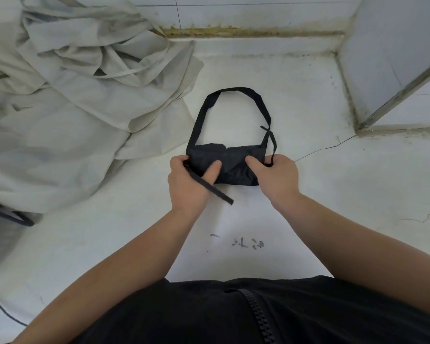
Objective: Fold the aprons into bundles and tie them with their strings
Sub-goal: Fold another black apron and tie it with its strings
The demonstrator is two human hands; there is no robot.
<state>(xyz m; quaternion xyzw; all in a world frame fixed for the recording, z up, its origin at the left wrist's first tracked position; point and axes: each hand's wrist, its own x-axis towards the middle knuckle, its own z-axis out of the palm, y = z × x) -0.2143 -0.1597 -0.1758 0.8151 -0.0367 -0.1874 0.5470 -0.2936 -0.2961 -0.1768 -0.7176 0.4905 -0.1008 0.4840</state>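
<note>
Nearest: a black garment (209, 314) with a coarse zipper (258, 316), and two bare forearms reaching forward over a smooth white surface (333, 194). A thin dark cable (5, 311) crosses its near left corner, and faint dark scribbles (248, 243) lie between the arms. Left hand (188, 184): fingers curled round the left end of the black apron (233, 165), thumb flat on top. A flat, matte tie strap (216, 191) runs diagonally over this hand, its free end lying on the surface. Right hand (279, 177): grips the right end the same way, thumb on top and fingers wrapped under. A thinner string (273, 142) rises from this hand and crosses the loop's right side. The apron is folded into a small, creased, roughly rectangular bundle, resting on the surface midway between the hands. Its neck loop (236, 89) lies flat beyond it as an open arch. Far left: a rumpled heap of pale grey cloths (72, 95), soft folds, thin straps among them. A hairline crack (325, 147) runs right. Farthest: tiled wall with a grimy yellow-brown seam (233, 32).
</note>
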